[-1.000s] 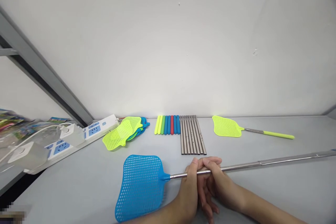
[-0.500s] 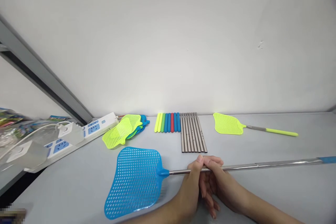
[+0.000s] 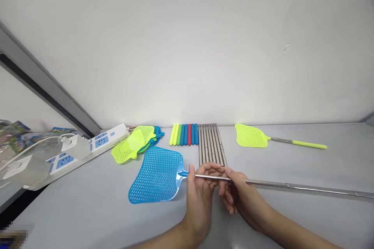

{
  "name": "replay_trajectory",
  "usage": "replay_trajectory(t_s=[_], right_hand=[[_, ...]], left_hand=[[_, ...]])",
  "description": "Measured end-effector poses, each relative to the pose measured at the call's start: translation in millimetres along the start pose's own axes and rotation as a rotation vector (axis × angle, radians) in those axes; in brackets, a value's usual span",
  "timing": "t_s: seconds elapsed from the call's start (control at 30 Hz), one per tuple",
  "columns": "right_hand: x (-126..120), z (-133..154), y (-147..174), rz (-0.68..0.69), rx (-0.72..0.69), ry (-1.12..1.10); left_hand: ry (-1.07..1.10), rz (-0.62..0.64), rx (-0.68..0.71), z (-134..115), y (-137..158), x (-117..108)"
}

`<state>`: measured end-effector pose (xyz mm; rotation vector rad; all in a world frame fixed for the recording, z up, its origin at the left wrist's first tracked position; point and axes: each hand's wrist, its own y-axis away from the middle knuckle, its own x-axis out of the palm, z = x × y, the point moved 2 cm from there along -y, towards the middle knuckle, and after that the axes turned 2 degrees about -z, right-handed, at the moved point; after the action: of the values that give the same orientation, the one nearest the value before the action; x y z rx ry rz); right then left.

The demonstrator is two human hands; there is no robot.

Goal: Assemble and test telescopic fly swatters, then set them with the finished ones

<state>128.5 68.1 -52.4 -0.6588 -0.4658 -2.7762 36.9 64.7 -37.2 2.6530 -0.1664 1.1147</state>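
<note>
A blue fly swatter with a long extended metal rod lies across both hands above the table. My left hand is around the rod near the swatter's head, its thumb pointing up and its fingers curled behind the rod. Close beside it, my right hand grips the rod between thumb and fingers. The far right end of the rod runs out of view. Just behind my hands, several metal rods lie side by side, and to their left is a row of coloured handles.
Yellow-green swatter heads overlap blue ones at left. A yellow-green fly swatter lies at back right. Power strips with white plugs line the left edge, beside plastic packets. A white wall stands behind the table.
The blue swatter's head has moved up and right and tilted. My left hand has turned, thumb now apart from the right hand. The rod's blue handle has left the view at right.
</note>
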Motion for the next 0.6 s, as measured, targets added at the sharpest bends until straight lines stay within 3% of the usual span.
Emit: replay_trajectory(t_s=[0.23,0.47,0.6], right_hand=[[-6,1,-1,-0.091,0.081,-0.114],[-7,3,0,-0.053,0.091,-0.129],[-8,2,1,-0.026,0.095,-0.176]], left_hand=[[0.065,-0.187,0.251,-13,-6,-10],[-0.109,-0.265,0.275,-9,-12,-14],[-0.149,-0.241,0.264,-9,-10,-12]])
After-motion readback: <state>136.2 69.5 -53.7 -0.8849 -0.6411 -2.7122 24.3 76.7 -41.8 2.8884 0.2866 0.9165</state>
